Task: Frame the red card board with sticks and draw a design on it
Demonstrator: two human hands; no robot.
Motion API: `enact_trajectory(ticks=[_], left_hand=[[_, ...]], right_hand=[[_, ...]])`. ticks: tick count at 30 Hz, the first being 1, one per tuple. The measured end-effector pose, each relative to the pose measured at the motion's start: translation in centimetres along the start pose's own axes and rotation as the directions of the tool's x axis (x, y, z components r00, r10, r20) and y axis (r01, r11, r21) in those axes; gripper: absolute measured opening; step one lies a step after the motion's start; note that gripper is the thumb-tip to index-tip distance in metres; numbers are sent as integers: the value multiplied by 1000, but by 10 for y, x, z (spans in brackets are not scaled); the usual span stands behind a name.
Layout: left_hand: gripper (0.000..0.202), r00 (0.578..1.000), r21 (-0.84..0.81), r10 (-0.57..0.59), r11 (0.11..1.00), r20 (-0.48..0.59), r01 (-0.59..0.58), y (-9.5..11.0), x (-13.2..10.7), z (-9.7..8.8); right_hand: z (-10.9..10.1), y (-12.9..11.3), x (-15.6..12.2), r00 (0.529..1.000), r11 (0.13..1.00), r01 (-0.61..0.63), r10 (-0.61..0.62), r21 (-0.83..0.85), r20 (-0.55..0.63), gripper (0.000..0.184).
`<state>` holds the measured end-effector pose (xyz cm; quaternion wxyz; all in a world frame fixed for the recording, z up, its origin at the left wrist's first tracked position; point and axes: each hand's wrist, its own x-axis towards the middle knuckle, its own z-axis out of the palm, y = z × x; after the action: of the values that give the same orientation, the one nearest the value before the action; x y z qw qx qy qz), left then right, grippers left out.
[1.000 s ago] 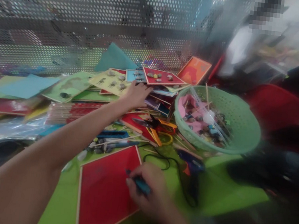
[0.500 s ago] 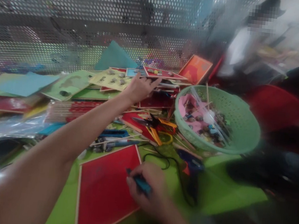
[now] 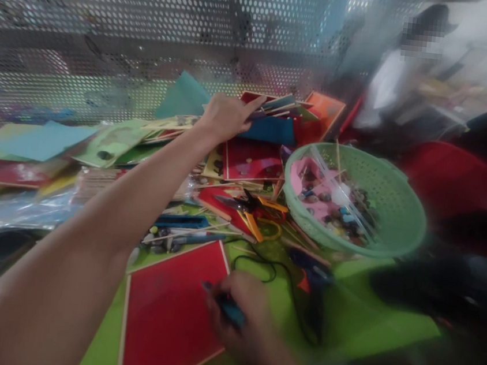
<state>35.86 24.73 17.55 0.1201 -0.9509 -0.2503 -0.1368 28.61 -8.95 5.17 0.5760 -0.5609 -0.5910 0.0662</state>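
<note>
My left hand (image 3: 224, 115) reaches far across the table and grips the edge of a stack of coloured craft boards (image 3: 276, 116), tilting them up off the pile. Under the raised stack lies a red board with small stones glued on it (image 3: 252, 160). My right hand (image 3: 240, 316) rests near the front, fingers closed round a blue pen-like tool (image 3: 224, 305), at the right edge of a plain red board (image 3: 169, 314) on the green table (image 3: 355, 316).
A green basket (image 3: 396, 222) of stones and sticks stands at the right. Orange scissors (image 3: 258, 210), a glue gun (image 3: 315, 271) with black cord, and wooden sticks lie in the middle. Coloured sheets cover the left. A perforated metal screen (image 3: 154, 34) backs the table; a person sits beyond at right.
My left hand has lifted the stack of boards upward and back, uncovering the red stone board beneath. My right hand stays put with the blue tool.
</note>
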Motion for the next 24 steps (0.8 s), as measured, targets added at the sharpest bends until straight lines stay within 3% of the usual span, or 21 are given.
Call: enact_trajectory(ticks=[14, 24], left_hand=[[72, 993, 146, 60, 986, 106, -75, -1, -5, -19], [69, 992, 113, 72, 990, 107, -84, -5, -1, -20]], right_hand=[[-4, -2, -4, 997, 999, -48, 47, 17, 56, 8], [-3, -1, -3, 998, 998, -50, 48, 34, 41, 9]])
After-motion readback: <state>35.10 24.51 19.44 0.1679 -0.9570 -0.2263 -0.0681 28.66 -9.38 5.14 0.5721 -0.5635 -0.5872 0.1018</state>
